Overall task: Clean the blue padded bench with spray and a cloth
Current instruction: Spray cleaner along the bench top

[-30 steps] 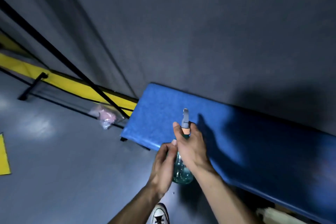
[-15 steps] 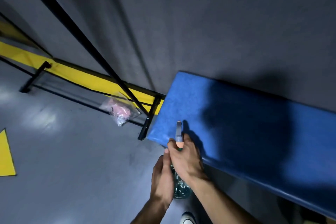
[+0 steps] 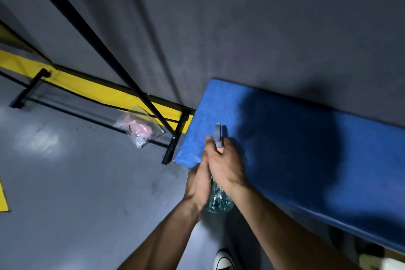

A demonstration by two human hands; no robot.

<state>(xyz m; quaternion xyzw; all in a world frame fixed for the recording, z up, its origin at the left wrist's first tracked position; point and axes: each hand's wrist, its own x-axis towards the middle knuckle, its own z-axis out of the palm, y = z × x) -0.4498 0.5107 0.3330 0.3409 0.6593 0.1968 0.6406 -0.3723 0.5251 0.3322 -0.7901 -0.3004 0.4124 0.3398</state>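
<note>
Right hand (image 3: 225,164) grips the clear glassy spray bottle (image 3: 219,200) – left hand (image 3: 198,178) clasps it too; nozzle over the blue padded bench (image 3: 306,149).

Both bare forearms reach forward, hands pressed side by side. The right hand (image 3: 225,166) grips high with curled fingers. The left hand (image 3: 198,182) clasps below it.

Your right hand (image 3: 225,165) and left hand (image 3: 198,182) covered most of the spray bottle (image 3: 219,200); only its nozzle and base showed, hands motion-blurred. The bench (image 3: 306,149) ran off the right edge. The pink contents of the plastic bag (image 3: 139,128) couldn't be ID'd.
</note>
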